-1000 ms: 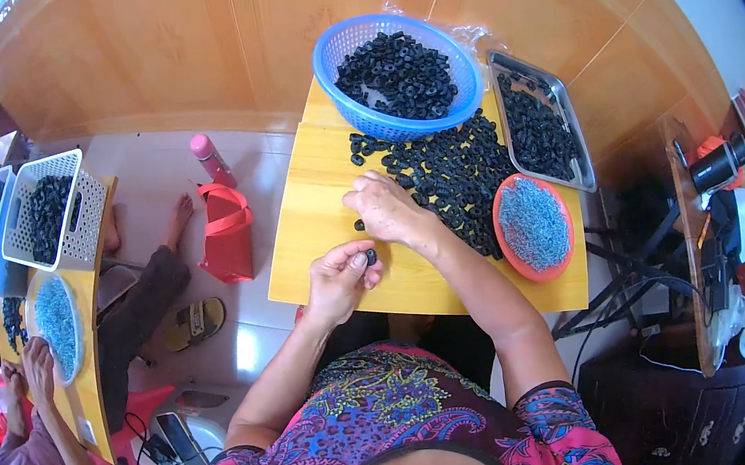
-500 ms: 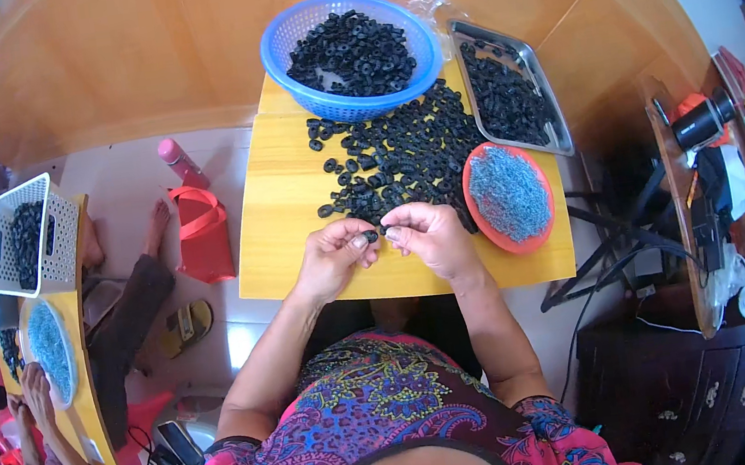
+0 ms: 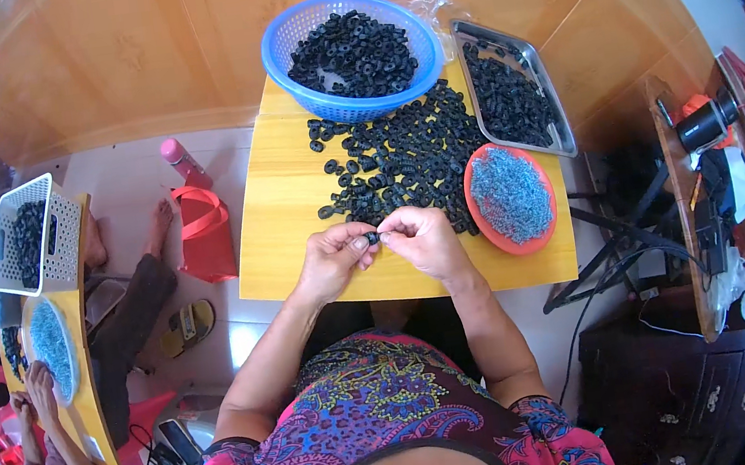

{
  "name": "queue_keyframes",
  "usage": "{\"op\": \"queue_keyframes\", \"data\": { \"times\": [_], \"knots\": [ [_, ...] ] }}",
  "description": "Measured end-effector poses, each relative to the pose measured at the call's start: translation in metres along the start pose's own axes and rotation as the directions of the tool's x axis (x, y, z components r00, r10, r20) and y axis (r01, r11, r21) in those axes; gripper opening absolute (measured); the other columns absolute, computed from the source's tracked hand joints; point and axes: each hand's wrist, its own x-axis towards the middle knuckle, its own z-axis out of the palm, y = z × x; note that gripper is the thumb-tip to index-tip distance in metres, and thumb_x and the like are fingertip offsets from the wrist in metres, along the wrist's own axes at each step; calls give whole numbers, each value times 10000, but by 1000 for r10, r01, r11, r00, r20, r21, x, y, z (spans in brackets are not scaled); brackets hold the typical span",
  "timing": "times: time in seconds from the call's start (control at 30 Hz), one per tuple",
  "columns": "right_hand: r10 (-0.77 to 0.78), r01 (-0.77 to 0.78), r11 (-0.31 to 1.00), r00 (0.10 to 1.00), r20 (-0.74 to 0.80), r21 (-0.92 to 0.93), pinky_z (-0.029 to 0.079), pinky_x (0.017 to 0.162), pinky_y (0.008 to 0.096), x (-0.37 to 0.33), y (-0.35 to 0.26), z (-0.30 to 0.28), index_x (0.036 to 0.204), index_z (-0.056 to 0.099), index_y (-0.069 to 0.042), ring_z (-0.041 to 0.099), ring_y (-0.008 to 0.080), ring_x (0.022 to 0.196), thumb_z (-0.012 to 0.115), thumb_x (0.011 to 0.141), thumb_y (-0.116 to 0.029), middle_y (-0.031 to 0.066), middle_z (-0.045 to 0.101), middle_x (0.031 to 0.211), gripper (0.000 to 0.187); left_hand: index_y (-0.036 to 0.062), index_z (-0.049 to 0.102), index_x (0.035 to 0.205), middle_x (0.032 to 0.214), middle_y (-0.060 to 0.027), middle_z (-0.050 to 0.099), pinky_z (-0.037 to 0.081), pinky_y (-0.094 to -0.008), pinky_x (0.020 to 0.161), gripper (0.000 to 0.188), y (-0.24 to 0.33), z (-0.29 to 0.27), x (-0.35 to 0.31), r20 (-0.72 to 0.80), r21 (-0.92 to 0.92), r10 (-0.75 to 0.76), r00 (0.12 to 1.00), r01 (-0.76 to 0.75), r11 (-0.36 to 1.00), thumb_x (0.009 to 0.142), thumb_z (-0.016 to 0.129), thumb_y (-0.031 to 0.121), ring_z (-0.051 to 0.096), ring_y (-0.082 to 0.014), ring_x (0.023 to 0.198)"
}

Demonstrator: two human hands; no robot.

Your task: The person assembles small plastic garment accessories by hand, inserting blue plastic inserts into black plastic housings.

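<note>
My left hand (image 3: 331, 261) pinches a small black knob-like part (image 3: 372, 238) between thumb and fingertips, over the near edge of the yellow table (image 3: 282, 216). From the other side my right hand (image 3: 427, 242) meets it, thumb and forefinger pressed together at the part's right end. Whatever those right fingertips hold is too small and too covered to make out. Just beyond both hands spreads a loose heap of similar black parts (image 3: 409, 154), some ring-shaped. An orange-red plate (image 3: 524, 249) of fine bluish metal pieces, perhaps screws, lies right of my right hand.
Behind the heap stands a blue basket (image 3: 348, 108) of black parts, with a metal tray (image 3: 566, 139) of more to its right. A red bag (image 3: 207, 248) and pink bottle (image 3: 180, 160) stand on the floor at left. A co-worker's hands (image 3: 38, 390) are at another table.
My right fingertips have closed the small gap and now touch the black part in my left hand. The heap, basket, tray and plate are as before.
</note>
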Motion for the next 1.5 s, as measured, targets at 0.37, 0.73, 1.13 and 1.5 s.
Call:
{"op": "queue_keyframes", "data": {
  "times": [0.37, 0.73, 1.13, 1.5],
  "knots": [
    [27, 0, 962, 995, 95, -273, 446, 513, 255, 12, -5, -4, 782, 635, 19, 546, 76, 553, 633, 759, -9, 57, 614, 614, 36, -37, 614, 1062, 804, -51, 635, 455, -203, 607, 182, -2, 11, -1, -71, 518, 165, 984, -105, 849, 900, 536, -8, 533, -74, 665],
    [128, -263, 922, 900, 416, 284, 512, 574, 245, 17, 25, -26, 858, 643, 17, 615, 126, 621, 722, 784, -137, 75, 645, 739, 188, -37, 651, 1000, 821, -45, 629, 445, -215, 586, 158, 4, 11, -4, 3, 457, 88, 996, -80, 886, 877, 551, -31, 519, -75, 656],
    [176, -243, 961, 904, 389, 131, 515, 533, 246, 25, 16, -18, 781, 637, 34, 613, 119, 584, 658, 807, -24, 87, 651, 697, 67, -47, 637, 1010, 822, -54, 623, 438, -215, 590, 164, 2, 11, -1, -2, 524, 96, 995, -80, 848, 885, 532, -33, 521, -83, 665],
    [176, -151, 965, 979, -102, 214, 506, 521, 245, 25, -19, -90, 805, 627, 21, 610, 142, 578, 591, 800, -70, 96, 635, 703, 98, -71, 414, 1287, 881, -87, 628, 488, -248, 664, 438, -4, 12, -4, -14, 326, 168, 986, -155, 933, 915, 563, 104, 603, -139, 749]
  ]
}}
